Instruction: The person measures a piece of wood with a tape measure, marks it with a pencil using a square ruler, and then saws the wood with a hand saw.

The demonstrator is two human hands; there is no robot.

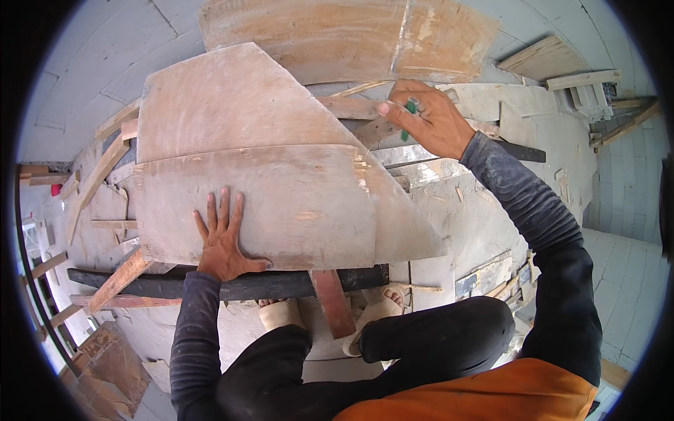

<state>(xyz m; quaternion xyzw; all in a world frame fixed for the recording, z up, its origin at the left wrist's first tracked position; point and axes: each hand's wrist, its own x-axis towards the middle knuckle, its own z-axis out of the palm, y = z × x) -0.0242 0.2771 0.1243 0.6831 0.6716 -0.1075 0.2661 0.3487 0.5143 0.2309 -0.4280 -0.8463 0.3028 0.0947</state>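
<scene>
A dusty plywood sheet point(302, 196) lies in front of me, with a straight near edge and some splintered patches at its right. My left hand point(225, 245) presses flat on its near left part, fingers spread. Beyond a line across the wood, a paler tapered plywood section point(210, 98) stretches away; whether it is a separate piece I cannot tell. My right hand point(439, 121) is raised past the slanted right edge, fingers closed round a small green object point(409, 118). Most of that object is hidden by the fingers, so its kind is unclear.
Dark beams point(246, 284) and a reddish timber point(331, 302) run under the sheet near my feet. A large plywood panel point(337, 35) lies at the far side. Loose strips point(102, 179) stand at left, stacked offcuts point(586, 95) at far right.
</scene>
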